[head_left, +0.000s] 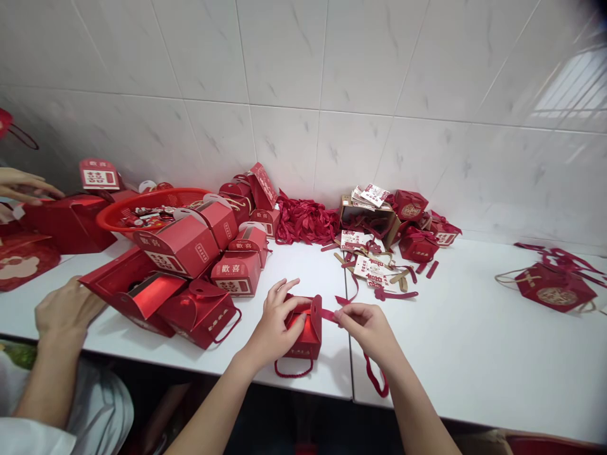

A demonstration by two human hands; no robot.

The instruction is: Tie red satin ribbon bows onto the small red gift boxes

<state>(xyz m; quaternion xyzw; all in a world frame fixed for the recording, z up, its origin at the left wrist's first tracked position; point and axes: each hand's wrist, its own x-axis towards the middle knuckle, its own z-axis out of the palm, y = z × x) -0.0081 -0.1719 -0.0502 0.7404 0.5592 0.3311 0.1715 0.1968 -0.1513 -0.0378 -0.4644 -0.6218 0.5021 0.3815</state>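
A small red gift box (pixel 306 344) with a rope handle stands on the white table in front of me. My left hand (pixel 279 322) rests over the box from its left side, thumb and fingers around its top. Pinched between the fingertips of my right hand (pixel 363 322) is a red ribbon (pixel 327 314), whose other end meets the right side of the box. More ribbon hangs below that hand near the table's front edge. Beyond my right hand lie white printed tags (pixel 372 270) with red and tan strips around them.
Several red boxes (pixel 177 243) are stacked to the left, by a red basket (pixel 128 212). A heap of red ribbons (pixel 306 218) lies against the tiled wall. Another tied box (pixel 554 287) sits far right. A co-worker's hand (pixel 69 306) touches a box at left.
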